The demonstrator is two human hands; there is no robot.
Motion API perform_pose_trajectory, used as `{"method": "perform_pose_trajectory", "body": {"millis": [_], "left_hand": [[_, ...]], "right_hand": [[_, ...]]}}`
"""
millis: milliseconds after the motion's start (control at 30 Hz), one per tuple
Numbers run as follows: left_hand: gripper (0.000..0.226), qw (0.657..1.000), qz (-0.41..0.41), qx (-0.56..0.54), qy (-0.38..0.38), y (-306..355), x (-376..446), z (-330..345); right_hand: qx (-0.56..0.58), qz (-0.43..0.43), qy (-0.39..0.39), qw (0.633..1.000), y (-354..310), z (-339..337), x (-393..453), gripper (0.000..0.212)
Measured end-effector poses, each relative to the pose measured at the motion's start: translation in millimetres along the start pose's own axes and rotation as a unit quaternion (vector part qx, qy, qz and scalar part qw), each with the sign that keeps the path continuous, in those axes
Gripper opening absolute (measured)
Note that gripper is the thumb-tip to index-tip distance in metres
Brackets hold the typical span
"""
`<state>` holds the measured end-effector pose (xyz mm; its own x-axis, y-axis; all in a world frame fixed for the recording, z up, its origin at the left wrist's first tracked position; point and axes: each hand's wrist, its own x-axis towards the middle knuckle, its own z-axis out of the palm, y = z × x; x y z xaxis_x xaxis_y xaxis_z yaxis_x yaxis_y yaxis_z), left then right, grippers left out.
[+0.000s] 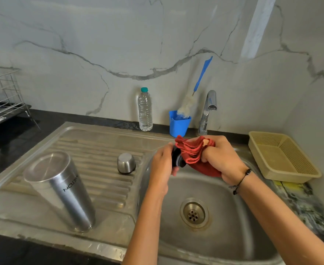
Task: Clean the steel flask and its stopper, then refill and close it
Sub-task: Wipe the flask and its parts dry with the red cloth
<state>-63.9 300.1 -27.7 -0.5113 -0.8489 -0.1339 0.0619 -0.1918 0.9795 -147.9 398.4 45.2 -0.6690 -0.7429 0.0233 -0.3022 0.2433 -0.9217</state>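
The steel flask (61, 190) stands upside down on the sink's drainboard (103, 142), at the left. Its steel cap (126, 162) sits upside down farther back on the same board. Above the basin my left hand (162, 165) grips the black stopper (178, 157). My right hand (221, 159) holds a bunched red cloth (194, 153) pressed against the stopper's end. Most of the stopper is hidden between the hand and the cloth.
The steel basin (224, 236) with its drain (194, 213) lies below my hands. Behind it are a tap (208, 111), a blue cup (179, 124) holding a bottle brush (198, 87), and a water bottle (145, 109). A beige basket (283, 155) sits right, a wire rack (2, 94) far left.
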Motion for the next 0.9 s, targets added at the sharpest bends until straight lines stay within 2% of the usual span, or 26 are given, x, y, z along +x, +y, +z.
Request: {"method": "perform_pose_trajectory", "body": {"millis": [67,133,200,267,333,433,500,567,667,733,767,833,867,900], "left_hand": [[0.027,0.996,-0.015,-0.093,-0.002,6,0,-1],[0.028,0.985,-0.022,-0.172,0.002,7,2,-2],[0.024,0.976,-0.029,-0.217,-0.008,5,3,0],[0.019,0.967,-0.044,-0.249,-0.032,1,4,2],[0.022,0.953,-0.063,-0.289,-0.06,-1,3,1],[0.03,0.945,-0.067,-0.311,-0.079,0,5,-3],[0.034,0.95,-0.06,-0.302,-0.056,-1,5,-2],[0.028,0.951,-0.054,-0.303,-0.032,-2,4,1],[0.02,0.945,-0.036,-0.322,-0.045,-3,1,3],[0.018,0.966,-0.009,-0.256,-0.044,-5,3,2],[0.018,0.978,-0.001,-0.207,-0.04,-5,4,3],[0.04,0.992,-0.011,-0.12,-0.032,-5,5,4],[0.045,0.992,-0.03,-0.118,-0.024,-4,6,4],[0.041,0.988,-0.049,-0.145,-0.017,1,5,4]], "right_hand": [[0.014,-0.039,0.017,0.999,-7,-4,0,0.052],[-0.069,-0.103,0.04,0.991,-15,-8,-2,0.047],[-0.151,-0.151,0.02,0.977,-16,-4,-8,0.043],[-0.202,-0.175,-0.011,0.964,-9,10,-18,0.042],[-0.237,-0.186,0.003,0.954,-1,23,-25,0.042],[-0.208,-0.151,0.022,0.966,6,27,-21,0.041],[-0.157,-0.104,0.011,0.982,8,26,-15,0.043],[-0.109,-0.068,0.003,0.992,10,24,-12,0.047],[-0.005,0.026,0.0,1.0,15,24,-9,0.049],[0.054,0.076,0.017,0.996,22,22,-7,0.04],[0.072,0.088,0.03,0.993,24,21,-6,0.036],[0.08,0.076,0.055,0.992,25,20,-5,0.039],[0.068,0.053,0.059,0.995,23,22,-6,0.044],[0.051,0.026,0.057,0.997,21,24,-7,0.048]]}}
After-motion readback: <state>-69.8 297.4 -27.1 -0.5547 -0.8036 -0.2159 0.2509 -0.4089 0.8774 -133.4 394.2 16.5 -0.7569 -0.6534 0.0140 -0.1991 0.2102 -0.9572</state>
